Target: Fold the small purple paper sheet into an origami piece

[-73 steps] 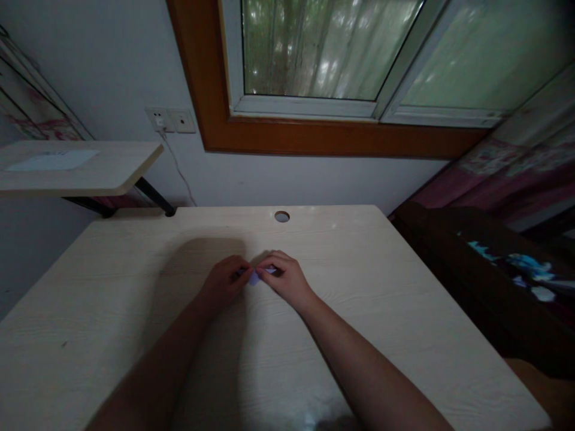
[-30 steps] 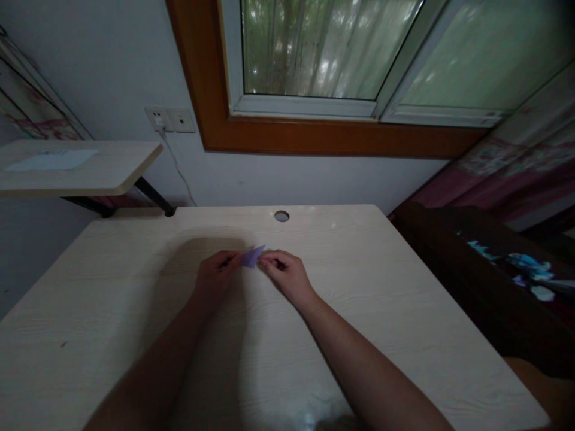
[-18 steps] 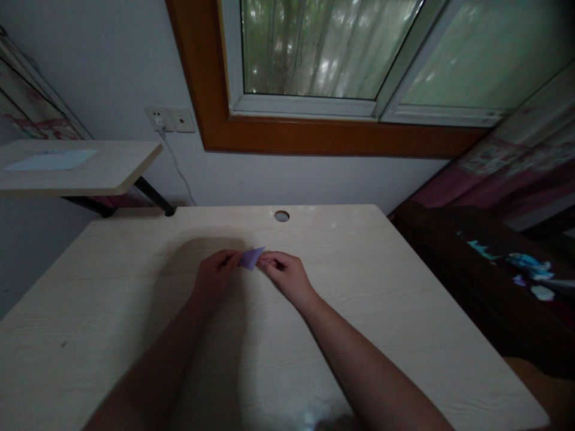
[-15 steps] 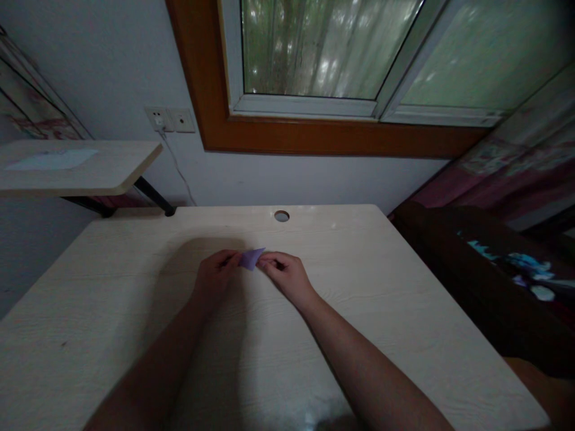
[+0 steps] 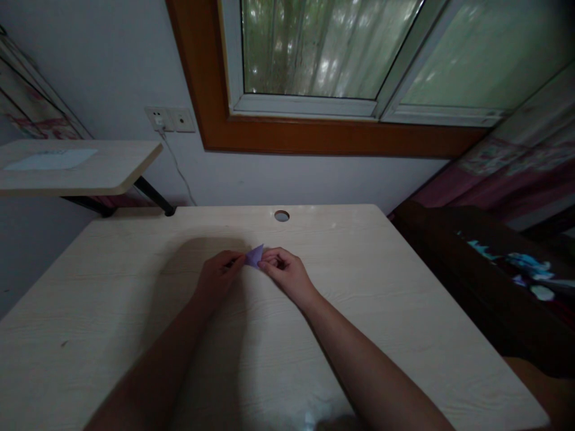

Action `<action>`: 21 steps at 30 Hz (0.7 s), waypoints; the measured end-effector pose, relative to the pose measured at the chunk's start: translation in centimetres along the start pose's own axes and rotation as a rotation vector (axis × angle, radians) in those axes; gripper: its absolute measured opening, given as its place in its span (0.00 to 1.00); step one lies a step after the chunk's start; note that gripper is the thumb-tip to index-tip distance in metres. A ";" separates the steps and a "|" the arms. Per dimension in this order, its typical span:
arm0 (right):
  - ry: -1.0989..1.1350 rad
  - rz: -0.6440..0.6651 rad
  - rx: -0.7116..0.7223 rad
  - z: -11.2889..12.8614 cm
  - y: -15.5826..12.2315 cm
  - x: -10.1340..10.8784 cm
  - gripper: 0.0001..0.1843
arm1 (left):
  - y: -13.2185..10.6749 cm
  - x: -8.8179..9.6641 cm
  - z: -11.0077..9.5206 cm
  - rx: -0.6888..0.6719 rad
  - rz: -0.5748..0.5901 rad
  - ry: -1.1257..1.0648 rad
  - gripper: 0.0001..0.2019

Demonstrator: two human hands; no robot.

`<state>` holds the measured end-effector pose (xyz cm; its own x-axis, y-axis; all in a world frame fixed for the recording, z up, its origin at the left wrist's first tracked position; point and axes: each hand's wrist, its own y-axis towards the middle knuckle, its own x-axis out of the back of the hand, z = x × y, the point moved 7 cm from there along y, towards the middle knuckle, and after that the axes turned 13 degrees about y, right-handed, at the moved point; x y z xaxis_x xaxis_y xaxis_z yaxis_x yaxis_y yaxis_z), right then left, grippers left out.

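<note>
Pale desk (image 5: 359,287) is standing below a window (image 5: 309,48) | left hand (image 5: 218,273) is pinching purple paper (image 5: 254,257) by its left end | right hand (image 5: 287,273) is gripping its right edge | paper is sitting between both hands, short of the round hole (image 5: 282,216)

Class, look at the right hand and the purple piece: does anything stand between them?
Nothing visible does: the right hand appears to touch the right edge of the purple piece, while the left hand pinches its opposite side.
</note>
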<state>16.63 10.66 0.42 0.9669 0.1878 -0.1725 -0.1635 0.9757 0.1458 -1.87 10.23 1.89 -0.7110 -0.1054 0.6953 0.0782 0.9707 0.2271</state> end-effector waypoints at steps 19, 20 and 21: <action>0.035 0.058 -0.030 -0.3 0.0 -0.2 0.12 | 0.2 -0.4 -1.1 -0.089 0.070 0.043 0.13; 0.042 0.061 -0.027 -0.3 0.0 -0.2 0.12 | 0.1 -0.3 -1.2 -0.085 0.072 0.040 0.14; 0.052 0.069 -0.026 -0.3 0.0 -0.2 0.13 | 0.1 -0.2 -1.4 -0.088 0.072 0.026 0.14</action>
<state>16.41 10.65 0.19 0.9419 0.2595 -0.2130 -0.2350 0.9627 0.1339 -0.75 10.05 2.74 -0.6829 -0.0431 0.7292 0.1902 0.9533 0.2345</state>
